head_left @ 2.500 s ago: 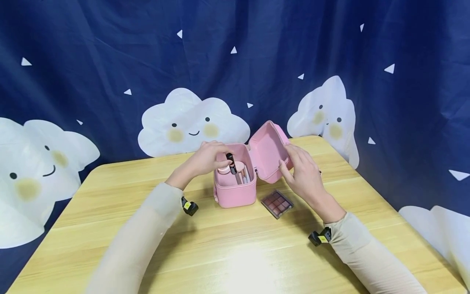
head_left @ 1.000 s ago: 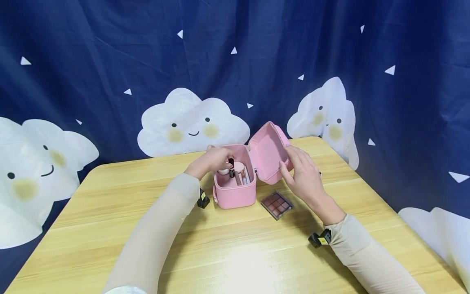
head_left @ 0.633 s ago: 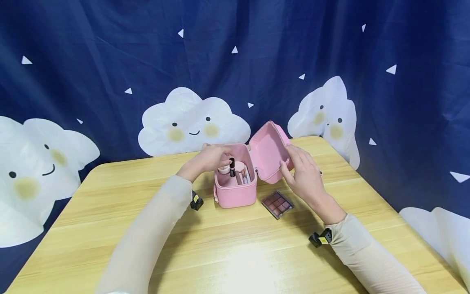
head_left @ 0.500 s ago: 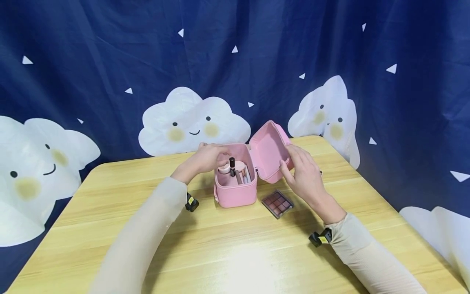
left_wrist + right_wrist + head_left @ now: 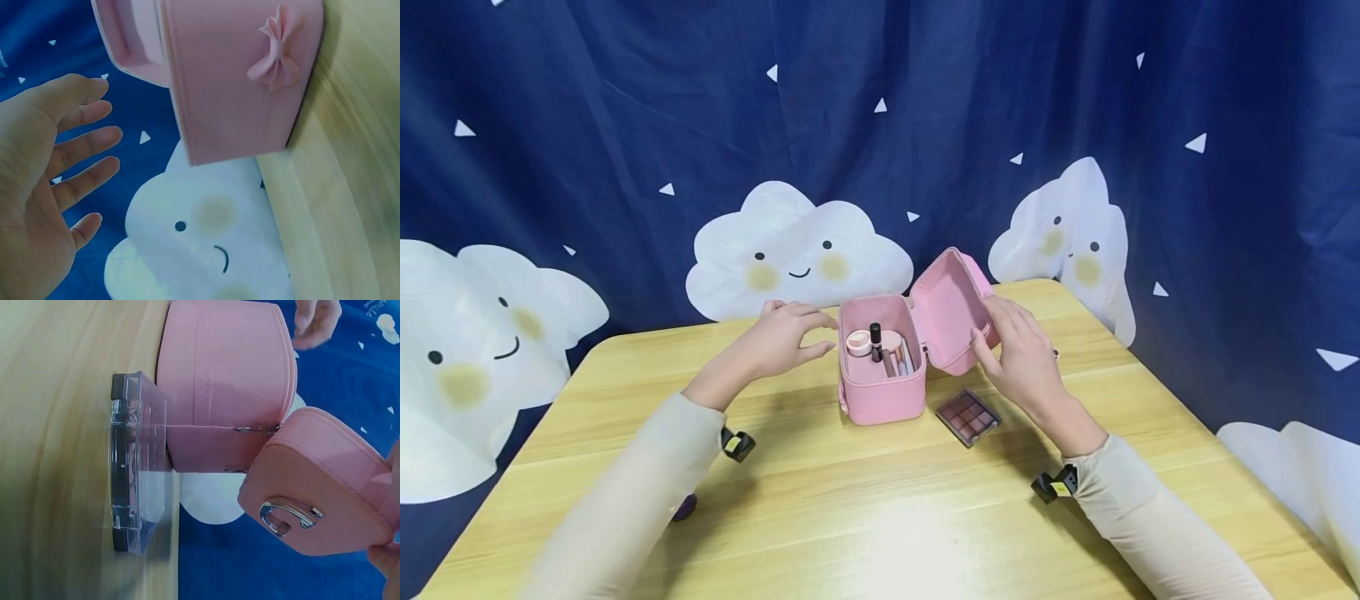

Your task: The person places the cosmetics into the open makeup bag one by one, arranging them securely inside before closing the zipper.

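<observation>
A pink cosmetic case [image 5: 886,404] stands on the table, its lid [image 5: 947,312] swung out to the right. My right hand [image 5: 1024,358] holds the lid's outer edge between thumb and fingers. Left of the case, my left hand [image 5: 775,340] is in the air with fingers spread and nothing in them; the left wrist view shows its bare palm [image 5: 31,162] beside the case's bow [image 5: 278,53]. Inside the case, a black-capped cosmetic tube [image 5: 876,343] stands upright. A round pale container [image 5: 858,342] and several slim sticks [image 5: 904,358] are around it.
An eyeshadow palette [image 5: 967,417] with a transparent cover lies on the wooden table [image 5: 820,500], just right of the case. A small dark purple thing [image 5: 685,507] shows partly from behind my left sleeve. A blue cloud-patterned curtain [image 5: 955,108] hangs behind.
My left hand lowered the black-capped tube into the case, let go and drew back left, out of the case. The purple thing came into view. My right hand stayed on the lid.
</observation>
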